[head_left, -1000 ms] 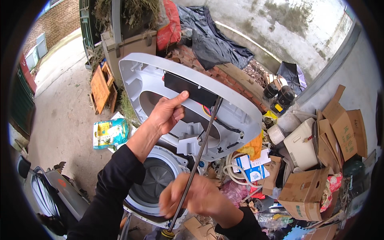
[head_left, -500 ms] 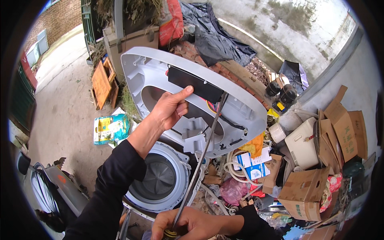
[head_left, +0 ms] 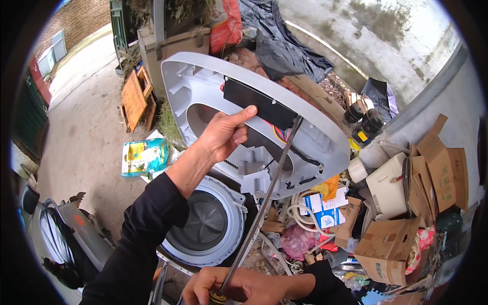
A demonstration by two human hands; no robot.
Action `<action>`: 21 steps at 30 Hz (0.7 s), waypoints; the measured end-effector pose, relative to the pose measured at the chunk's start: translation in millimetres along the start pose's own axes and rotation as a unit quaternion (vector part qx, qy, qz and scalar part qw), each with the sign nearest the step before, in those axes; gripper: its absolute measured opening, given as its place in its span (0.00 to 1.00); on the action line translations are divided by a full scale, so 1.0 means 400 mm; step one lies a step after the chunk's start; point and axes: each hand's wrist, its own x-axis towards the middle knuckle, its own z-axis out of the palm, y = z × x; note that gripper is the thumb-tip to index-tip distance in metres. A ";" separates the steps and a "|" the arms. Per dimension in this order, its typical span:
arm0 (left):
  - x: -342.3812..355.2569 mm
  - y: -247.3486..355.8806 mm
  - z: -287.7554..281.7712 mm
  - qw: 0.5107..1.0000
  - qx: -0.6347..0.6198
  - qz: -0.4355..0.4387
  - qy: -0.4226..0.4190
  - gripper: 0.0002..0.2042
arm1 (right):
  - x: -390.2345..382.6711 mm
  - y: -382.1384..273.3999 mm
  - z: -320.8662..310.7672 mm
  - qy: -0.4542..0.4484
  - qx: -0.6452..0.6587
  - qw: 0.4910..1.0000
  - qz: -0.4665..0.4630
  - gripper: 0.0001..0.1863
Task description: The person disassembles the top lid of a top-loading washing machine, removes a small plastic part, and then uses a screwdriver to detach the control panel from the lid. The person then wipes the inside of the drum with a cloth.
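A grey washing machine top cover [head_left: 175,84] stands tilted up, its hollow underside facing me. Set along its upper edge is a flat black panel [head_left: 259,99], with coloured wires showing beneath. My left hand [head_left: 223,134] grips the panel's lower edge, thumb pressed on its face. Low in the view, my right hand [head_left: 249,284] is closed round the black-and-yellow handle of a long screwdriver [head_left: 259,218]. The shaft slants up and away, and its tip meets the panel's right end. Below the cover, the washing machine's round tub [head_left: 201,221] lies open to view.
Cardboard boxes [head_left: 389,249], a blue-and-white carton [head_left: 325,211] and a coiled pale hose [head_left: 300,216] clutter the right side. Left of the cover lie a teal-and-yellow bag [head_left: 145,157] and wooden boards [head_left: 133,101]. A grey vehicle part [head_left: 84,231] stands at lower left.
The view has shifted slightly, so most of the scene sits farther right. Both hands keep their grips, and the screwdriver tip remains at the panel's right end.
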 end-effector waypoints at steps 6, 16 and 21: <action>-0.003 0.002 -0.027 1.000 0.006 0.000 0.018 0.17 | 0.005 -0.112 0.039 0.064 -0.225 0.968 0.095 0.15; 0.004 0.001 -0.022 0.999 0.031 -0.021 0.023 0.22 | -0.021 -0.083 0.032 0.112 -0.360 0.921 0.095 0.21; -0.002 -0.001 -0.025 0.999 0.023 0.002 0.026 0.22 | 0.023 -0.079 0.052 0.093 -0.033 0.994 0.041 0.18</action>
